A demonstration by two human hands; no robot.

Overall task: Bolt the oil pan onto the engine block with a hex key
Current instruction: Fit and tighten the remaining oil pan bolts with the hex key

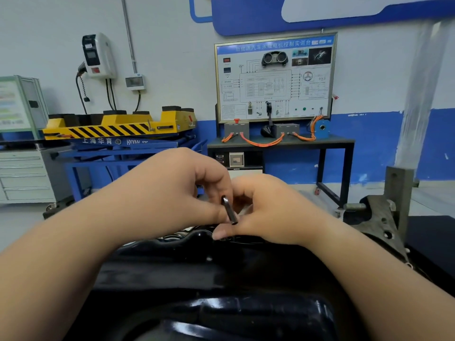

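The oil pan (187,269) is sitting black and glossy right under the camera, filling the bottom of the view. Work is being done at its far rim. Over that rim the hex key (229,209) is being held tilted, lower end aimed down at the flange. Its upper part is being pinched by the curled fingers of the left hand (172,190). The lower part is being clamped by the bunched fingers of the right hand (273,212), with one fingertip being pressed onto the rim itself. No bolt head can be made out under there, so whether the key is seated can't be told.

Progress, as a guess: the pan looks placed, and one far-edge bolt is being dealt with. How many others are done isn't being shown, since most of the flange is being hidden by the arms.

Room-wise, past the far rim only open floor is being seen. On the right a grey casting (379,217) with a stud is standing close to the pan, so a wide swing could get blocked there. The yellow lift (118,126) and the table (280,142) are standing well back.
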